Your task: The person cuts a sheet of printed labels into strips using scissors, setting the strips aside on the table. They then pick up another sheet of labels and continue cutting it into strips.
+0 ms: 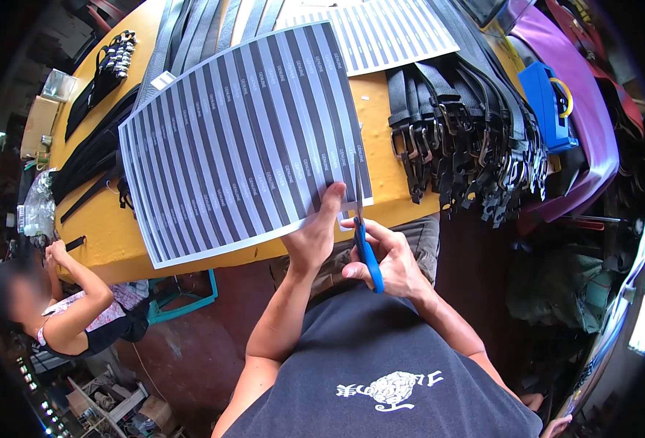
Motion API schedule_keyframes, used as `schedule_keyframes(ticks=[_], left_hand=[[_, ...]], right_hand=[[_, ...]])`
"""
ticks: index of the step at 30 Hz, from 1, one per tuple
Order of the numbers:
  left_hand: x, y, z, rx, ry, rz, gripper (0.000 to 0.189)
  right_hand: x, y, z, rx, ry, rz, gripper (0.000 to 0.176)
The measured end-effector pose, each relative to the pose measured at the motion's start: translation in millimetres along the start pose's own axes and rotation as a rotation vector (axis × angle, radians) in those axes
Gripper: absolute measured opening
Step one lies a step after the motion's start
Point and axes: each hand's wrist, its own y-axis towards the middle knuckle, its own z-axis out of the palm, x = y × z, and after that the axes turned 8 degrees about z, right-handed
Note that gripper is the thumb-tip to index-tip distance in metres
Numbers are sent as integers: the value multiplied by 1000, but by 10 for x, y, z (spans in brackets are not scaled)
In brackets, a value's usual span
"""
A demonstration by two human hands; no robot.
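Note:
A large sheet of striped labels printed "GENUINE LEATHER" is held up over the yellow table. My left hand grips its lower right edge, thumb on top and the fingers hidden beneath. In my right hand is a pair of scissors with blue handles. Their blades point away from me and meet the sheet's lower right edge, close to my left thumb. How far the blades are apart is hard to see. A small piece of paper shows beside the scissors.
Black belts with buckles hang over the edge of the yellow table. Another striped sheet lies behind, near a blue case. More black straps lie at left. A co-worker sits there near a green stool.

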Motion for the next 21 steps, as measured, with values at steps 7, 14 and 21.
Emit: schedule_keyframes(ticks=[7, 14, 21], left_hand=[[1, 5, -1, 16, 37, 21, 22], [27, -8, -27, 29, 43, -12, 23], [46, -16, -18, 13, 36, -9, 22]], right_hand=[[-14, 2, -6, -5, 24, 22, 66], [-54, 14, 10, -11, 80, 22, 65], [-62, 15, 12, -13, 103, 64, 64]])
